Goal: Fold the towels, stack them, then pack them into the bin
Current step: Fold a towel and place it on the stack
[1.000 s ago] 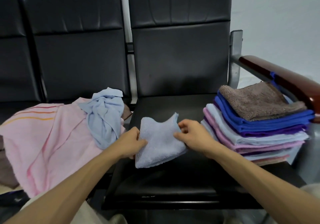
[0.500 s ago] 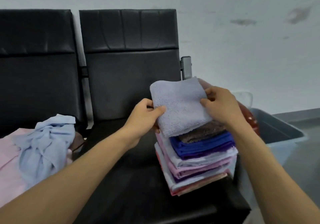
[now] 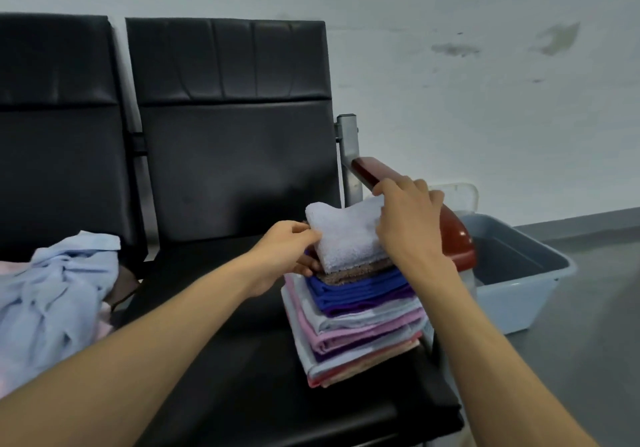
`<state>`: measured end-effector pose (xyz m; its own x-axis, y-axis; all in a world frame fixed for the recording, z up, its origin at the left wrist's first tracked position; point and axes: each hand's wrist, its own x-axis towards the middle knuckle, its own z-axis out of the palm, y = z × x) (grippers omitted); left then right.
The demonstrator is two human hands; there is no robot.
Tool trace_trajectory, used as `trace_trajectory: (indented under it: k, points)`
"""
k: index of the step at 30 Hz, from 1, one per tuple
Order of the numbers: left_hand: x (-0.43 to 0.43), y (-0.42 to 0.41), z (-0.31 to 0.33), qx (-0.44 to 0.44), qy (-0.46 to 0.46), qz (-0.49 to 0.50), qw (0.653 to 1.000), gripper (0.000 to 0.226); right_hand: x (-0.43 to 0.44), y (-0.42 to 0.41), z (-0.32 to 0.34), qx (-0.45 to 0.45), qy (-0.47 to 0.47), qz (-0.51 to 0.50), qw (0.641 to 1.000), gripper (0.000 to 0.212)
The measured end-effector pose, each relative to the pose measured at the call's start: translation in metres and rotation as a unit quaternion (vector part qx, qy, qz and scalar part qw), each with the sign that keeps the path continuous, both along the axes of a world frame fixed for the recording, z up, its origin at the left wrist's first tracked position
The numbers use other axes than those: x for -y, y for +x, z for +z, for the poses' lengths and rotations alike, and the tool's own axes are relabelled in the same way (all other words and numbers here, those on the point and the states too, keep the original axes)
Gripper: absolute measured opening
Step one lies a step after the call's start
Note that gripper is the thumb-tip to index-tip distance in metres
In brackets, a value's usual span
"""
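Pale-blue towel (image 3: 343, 239), which you held above the stack (image 3: 356, 322) a moment ago, now lies on top of it, your left hand (image 3: 287, 256) pinching its left edge and your right hand (image 3: 408, 218) gripping its right. You have one stack on the seat (image 3: 242, 360), one bin (image 3: 519, 294) on the floor to its right, and one loose blue cloth (image 3: 52, 294) at the left.

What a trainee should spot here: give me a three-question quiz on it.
1. True or false: the towel stack stands inside the grey bin.
2. Which towel lies directly under the pale blue towel? A pink, B brown, C purple.
3. Fill in: the ___ hand is nearer the red armrest.
Key: 1 false, it stands on the black seat; 2 B, the brown towel; 3 the right hand.
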<state>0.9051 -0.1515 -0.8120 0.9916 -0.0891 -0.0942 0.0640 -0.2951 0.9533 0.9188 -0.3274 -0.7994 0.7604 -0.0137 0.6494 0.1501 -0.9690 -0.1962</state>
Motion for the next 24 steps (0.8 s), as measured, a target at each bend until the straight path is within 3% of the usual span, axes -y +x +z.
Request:
trace_trajectory:
  k: [4, 10, 14, 20, 24]
  points:
    - [-0.025, -0.015, 0.002, 0.029, 0.016, -0.017, 0.999, 0.021, -0.036, -0.008, 0.006, 0.038, 0.019, 0.112, 0.993, 0.028]
    - [-0.13, -0.047, -0.023, 0.062, 0.056, 0.046, 0.995, 0.022, -0.115, -0.014, -0.008, -0.013, 0.047, 0.299, 0.953, 0.016]
    - [-0.214, -0.083, -0.05, 0.045, 0.099, 0.158, 0.981, 0.027, -0.18, -0.02, -0.035, -0.079, 0.021, 0.38, 0.921, 0.015]
    - [-0.294, -0.121, -0.055, 0.111, 0.162, 0.284, 0.939, 0.026, -0.258, -0.054, -0.093, -0.243, -0.079, 0.443, 0.859, 0.016]
    - [-0.338, -0.147, -0.064, 0.101, 0.166, 0.38, 0.904, 0.023, -0.336, -0.061, -0.104, -0.311, 0.015, 0.463, 0.83, 0.011]
